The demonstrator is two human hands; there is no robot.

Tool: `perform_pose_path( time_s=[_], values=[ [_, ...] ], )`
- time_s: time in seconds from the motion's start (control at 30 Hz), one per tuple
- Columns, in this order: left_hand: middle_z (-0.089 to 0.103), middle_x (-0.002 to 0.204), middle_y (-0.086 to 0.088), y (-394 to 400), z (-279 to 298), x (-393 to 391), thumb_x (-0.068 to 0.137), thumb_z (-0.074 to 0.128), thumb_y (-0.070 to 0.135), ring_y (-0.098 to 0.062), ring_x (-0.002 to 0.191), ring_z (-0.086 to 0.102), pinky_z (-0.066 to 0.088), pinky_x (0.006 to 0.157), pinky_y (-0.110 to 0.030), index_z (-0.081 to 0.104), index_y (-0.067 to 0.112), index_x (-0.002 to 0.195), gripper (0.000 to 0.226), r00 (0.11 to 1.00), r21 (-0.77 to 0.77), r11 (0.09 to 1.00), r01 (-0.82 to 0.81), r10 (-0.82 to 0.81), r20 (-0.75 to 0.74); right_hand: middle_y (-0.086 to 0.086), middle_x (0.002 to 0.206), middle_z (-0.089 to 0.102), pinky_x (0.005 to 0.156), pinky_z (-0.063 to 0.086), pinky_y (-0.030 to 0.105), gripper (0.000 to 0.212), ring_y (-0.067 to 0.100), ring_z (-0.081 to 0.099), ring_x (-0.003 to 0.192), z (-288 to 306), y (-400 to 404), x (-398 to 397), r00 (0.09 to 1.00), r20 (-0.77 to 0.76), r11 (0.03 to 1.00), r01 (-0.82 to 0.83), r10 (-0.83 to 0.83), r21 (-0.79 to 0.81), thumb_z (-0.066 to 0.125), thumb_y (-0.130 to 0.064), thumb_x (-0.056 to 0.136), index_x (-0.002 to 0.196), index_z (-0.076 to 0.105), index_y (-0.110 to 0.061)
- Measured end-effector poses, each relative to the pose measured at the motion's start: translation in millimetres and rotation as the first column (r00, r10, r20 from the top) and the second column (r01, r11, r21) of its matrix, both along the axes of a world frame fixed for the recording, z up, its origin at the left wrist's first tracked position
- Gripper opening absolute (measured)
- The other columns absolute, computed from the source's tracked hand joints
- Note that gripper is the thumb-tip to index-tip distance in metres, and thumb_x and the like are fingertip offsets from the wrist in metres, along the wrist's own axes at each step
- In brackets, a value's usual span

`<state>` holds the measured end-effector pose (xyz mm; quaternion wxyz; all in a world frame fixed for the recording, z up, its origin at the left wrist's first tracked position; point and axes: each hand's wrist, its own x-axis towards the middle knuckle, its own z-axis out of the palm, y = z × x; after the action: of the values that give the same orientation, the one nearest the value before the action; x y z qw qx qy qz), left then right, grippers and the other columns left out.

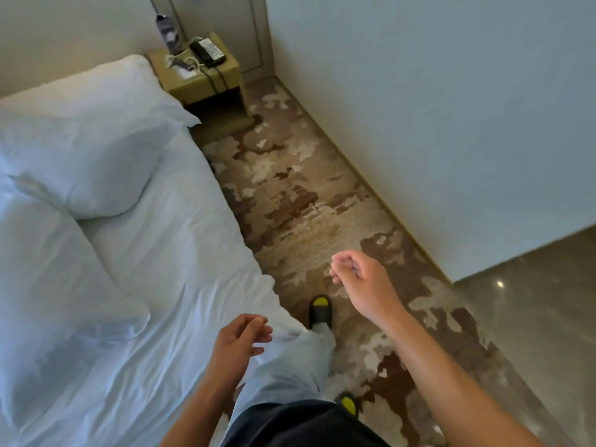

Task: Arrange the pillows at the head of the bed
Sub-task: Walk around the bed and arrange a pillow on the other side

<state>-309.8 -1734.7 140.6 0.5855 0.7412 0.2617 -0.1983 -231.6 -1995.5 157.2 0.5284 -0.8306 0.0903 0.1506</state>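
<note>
A white pillow point(93, 137) lies at the head of the bed, against the wall on the upper left. A second white pillow point(42, 269) lies lower on the bed, at the left edge of view, overlapping the first one's corner. The white sheet point(167, 240) is wrinkled. My left hand point(240, 338) hangs over the bed's right edge, fingers loosely curled, holding nothing. My right hand point(358, 275) is raised over the carpet, away from the bed, fingers curled in and empty.
A wooden nightstand point(200, 82) with a black phone point(208, 51) and cables stands beside the bed's head. Patterned brown carpet point(306, 204) runs between the bed and a white wall point(435, 108). My feet in black-and-yellow slippers point(319, 309) are on the carpet.
</note>
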Motion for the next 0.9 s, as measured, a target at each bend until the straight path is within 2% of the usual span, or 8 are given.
perform_pose_path(
  time_s=[0.13,0.27,0.4,0.53,0.67,0.77,0.9],
  values=[
    [0.08,0.091,-0.001,-22.7,-19.3,110.4,0.105,0.054,0.028,-0.015,0.086,0.077,0.064,0.084,-0.039,0.076,0.019,0.1,0.025,0.998,-0.025,0.998,-0.062,0.062,0.003,-0.011,0.099,0.076,0.086,0.06,0.026,0.017,0.0,0.074,0.09,-14.9,-10.2,115.2,0.996,-0.028,0.996,-0.091,0.09,-0.021,0.057,-0.038,0.107,0.115,0.069,-0.029],
    [0.079,0.091,-0.001,-53.7,-13.1,240.5,0.105,0.053,0.027,-0.018,0.09,0.076,0.062,0.08,-0.03,0.075,0.017,0.102,0.024,0.998,-0.082,0.995,-0.048,0.051,0.034,-0.01,0.102,0.075,0.089,0.061,0.029,0.018,0.004,0.073,0.093,-18.7,-30.8,211.9,0.988,-0.093,0.99,-0.129,0.124,-0.055,0.058,-0.036,0.107,0.119,0.068,-0.028],
    [0.078,0.094,-0.002,-82.0,9.4,370.6,0.105,0.055,0.028,-0.016,0.091,0.076,0.063,0.087,-0.037,0.074,0.019,0.104,0.021,0.996,-0.114,0.993,-0.011,0.022,0.089,-0.007,0.097,0.075,0.085,0.057,0.023,0.013,0.003,0.072,0.091,-14.7,-55.6,305.3,0.986,-0.129,0.992,-0.114,0.105,-0.062,0.06,-0.036,0.106,0.115,0.068,-0.032],
    [0.079,0.095,0.0,-94.3,21.6,487.3,0.104,0.056,0.029,-0.015,0.092,0.076,0.061,0.085,-0.038,0.076,0.024,0.102,0.02,0.988,-0.152,0.988,-0.023,0.045,0.145,-0.009,0.096,0.077,0.081,0.053,0.02,0.009,-0.004,0.072,0.088,-20.3,-77.4,408.4,0.983,-0.161,0.992,-0.102,0.089,-0.072,0.061,-0.036,0.104,0.109,0.069,-0.035],
    [0.079,0.096,-0.001,-92.7,13.2,586.3,0.104,0.057,0.029,-0.017,0.093,0.076,0.061,0.085,-0.036,0.076,0.023,0.103,0.02,0.981,-0.14,0.983,-0.115,0.134,0.14,-0.011,0.093,0.077,0.08,0.053,0.02,0.009,-0.004,0.071,0.088,-41.7,-85.1,526.7,0.972,-0.176,0.981,-0.173,0.156,-0.083,0.06,-0.035,0.103,0.102,0.069,-0.036],
    [0.079,0.096,-0.002,-86.1,4.5,648.1,0.104,0.056,0.027,-0.018,0.094,0.076,0.06,0.085,-0.036,0.075,0.021,0.103,0.02,0.965,-0.103,0.967,-0.232,0.242,0.105,-0.012,0.093,0.077,0.081,0.057,0.023,0.01,0.0,0.073,0.087,-59.6,-71.8,624.7,0.943,-0.202,0.957,-0.283,0.265,-0.065,0.06,-0.036,0.103,0.1,0.069,-0.037],
    [0.079,0.092,-0.004,-72.8,2.9,695.4,0.103,0.057,0.023,-0.022,0.092,0.076,0.06,0.082,-0.037,0.075,0.017,0.1,0.02,0.884,-0.043,0.885,-0.463,0.464,0.048,-0.006,0.089,0.078,0.08,0.06,0.028,0.013,0.007,0.074,0.083,-62.1,-17.6,745.4,0.863,-0.224,0.882,-0.47,0.453,-0.029,0.061,-0.03,0.105,0.096,0.071,-0.033]
  ],
)
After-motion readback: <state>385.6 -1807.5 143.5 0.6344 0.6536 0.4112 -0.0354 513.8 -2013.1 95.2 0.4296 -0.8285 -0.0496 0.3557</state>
